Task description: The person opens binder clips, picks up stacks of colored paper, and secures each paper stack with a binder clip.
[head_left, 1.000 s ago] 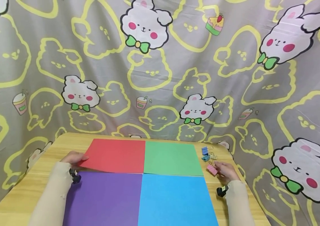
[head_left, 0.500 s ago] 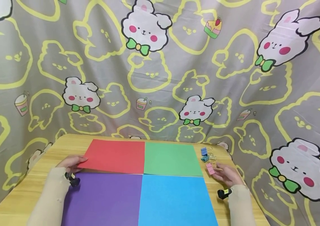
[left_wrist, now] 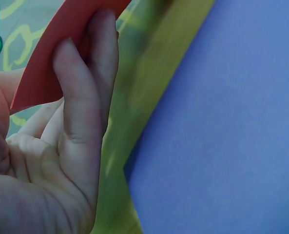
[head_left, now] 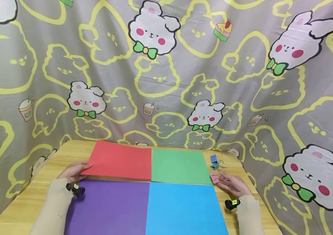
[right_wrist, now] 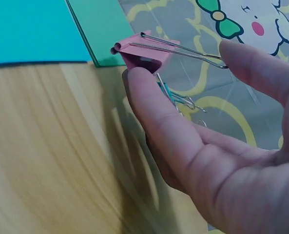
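Pinching red sheet (head_left: 120, 162) by its left edge in left hand (head_left: 73, 171), pink binder clip (head_left: 214, 178) in right hand (head_left: 235, 185)

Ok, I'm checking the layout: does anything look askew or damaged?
The red sheet looks askew: the left hand holds it near a corner, its left side raised off the table, while the blue sheet lies flat. No tears visible.

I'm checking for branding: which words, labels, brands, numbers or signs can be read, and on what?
No text is readable.
Yellow patches on the small black wrist cameras: unreadably small.
Green patches on, and tiny marks beside, the pink printed cups of the grey patterned fabric curtain: unreadably small.
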### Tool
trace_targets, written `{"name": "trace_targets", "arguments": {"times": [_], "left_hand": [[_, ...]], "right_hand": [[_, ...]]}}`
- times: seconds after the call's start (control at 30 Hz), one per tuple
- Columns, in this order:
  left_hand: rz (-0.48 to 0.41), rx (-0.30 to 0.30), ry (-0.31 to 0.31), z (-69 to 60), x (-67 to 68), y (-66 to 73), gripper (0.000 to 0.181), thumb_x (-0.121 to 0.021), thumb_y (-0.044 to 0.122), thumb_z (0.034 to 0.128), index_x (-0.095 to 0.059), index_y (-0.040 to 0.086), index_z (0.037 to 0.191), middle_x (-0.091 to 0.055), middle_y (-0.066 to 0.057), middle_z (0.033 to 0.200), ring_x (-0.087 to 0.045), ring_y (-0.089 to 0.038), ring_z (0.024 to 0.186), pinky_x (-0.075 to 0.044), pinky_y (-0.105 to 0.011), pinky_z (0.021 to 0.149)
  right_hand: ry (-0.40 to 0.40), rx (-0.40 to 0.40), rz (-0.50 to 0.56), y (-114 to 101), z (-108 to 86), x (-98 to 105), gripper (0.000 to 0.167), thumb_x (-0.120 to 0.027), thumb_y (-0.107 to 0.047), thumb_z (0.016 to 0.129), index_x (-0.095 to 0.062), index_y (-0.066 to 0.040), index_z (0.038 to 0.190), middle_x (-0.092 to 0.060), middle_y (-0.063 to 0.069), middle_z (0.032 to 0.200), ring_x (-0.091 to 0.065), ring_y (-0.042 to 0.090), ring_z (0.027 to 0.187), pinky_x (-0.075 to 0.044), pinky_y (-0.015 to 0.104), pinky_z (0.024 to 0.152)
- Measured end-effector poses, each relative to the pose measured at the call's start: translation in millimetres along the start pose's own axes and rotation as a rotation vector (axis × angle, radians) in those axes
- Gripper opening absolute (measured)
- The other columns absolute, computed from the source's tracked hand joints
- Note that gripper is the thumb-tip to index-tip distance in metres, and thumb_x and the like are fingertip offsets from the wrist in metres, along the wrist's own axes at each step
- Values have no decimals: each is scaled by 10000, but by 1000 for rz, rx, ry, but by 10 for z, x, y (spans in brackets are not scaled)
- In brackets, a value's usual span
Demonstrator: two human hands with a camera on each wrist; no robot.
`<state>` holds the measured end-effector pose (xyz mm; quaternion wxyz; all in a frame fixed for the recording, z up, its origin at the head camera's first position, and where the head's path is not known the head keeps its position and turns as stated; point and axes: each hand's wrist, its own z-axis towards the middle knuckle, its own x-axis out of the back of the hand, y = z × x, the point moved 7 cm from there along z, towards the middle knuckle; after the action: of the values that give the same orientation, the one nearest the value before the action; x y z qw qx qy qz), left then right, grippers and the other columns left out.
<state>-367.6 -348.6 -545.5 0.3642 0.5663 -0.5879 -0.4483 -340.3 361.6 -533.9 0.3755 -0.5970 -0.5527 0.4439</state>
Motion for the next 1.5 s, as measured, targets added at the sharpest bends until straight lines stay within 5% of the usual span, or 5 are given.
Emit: {"name": "trace_targets", "arguments": {"times": [0.2,0.6,0.8,1.0,1.5], "left_hand": [[-79,-15,19,-55,3,-15,144,-612,110,1034,-693,227,1015,-731,132,857,-691,-5,793,-583,-194,714],[-79,-73,54,-187,-155,46,480,-570,93,1048,-438,-111,1462,-708,119,863,-689,-17,794,-584,-201,707],[-93,-119,61,-209,-260,47,181,-583,96,1040,-609,77,1219,-694,132,878,-681,-3,801,-584,-196,717],[-156,-136,60,-224,-333,17,146,-574,93,1046,-638,215,996,-686,126,895,-682,-5,818,-590,-194,739],[-170,-143,100,-274,-585,97,150,-587,114,1045,-522,107,1180,-710,116,866,-704,-14,791,-601,-204,719]], "right_hand": [[24,5,0,18,12,-51,644,-582,-220,1067,-303,115,1540,-554,185,1286,-684,138,1016,-606,313,959],[56,64,119,-106,21,-255,181,-588,-283,1066,-691,-174,1168,-642,29,1069,-690,119,965,-601,253,940],[31,97,235,-182,16,-404,193,-541,-259,1086,-706,-202,1006,-648,32,986,-721,133,894,-604,250,931],[35,126,249,-248,11,-498,213,-562,-274,1078,-586,-73,1145,-646,44,993,-725,144,899,-610,266,928],[41,139,126,-328,-12,-531,430,-549,-448,1066,-642,-33,1135,-787,21,911,-788,151,884,-636,275,828]]}}
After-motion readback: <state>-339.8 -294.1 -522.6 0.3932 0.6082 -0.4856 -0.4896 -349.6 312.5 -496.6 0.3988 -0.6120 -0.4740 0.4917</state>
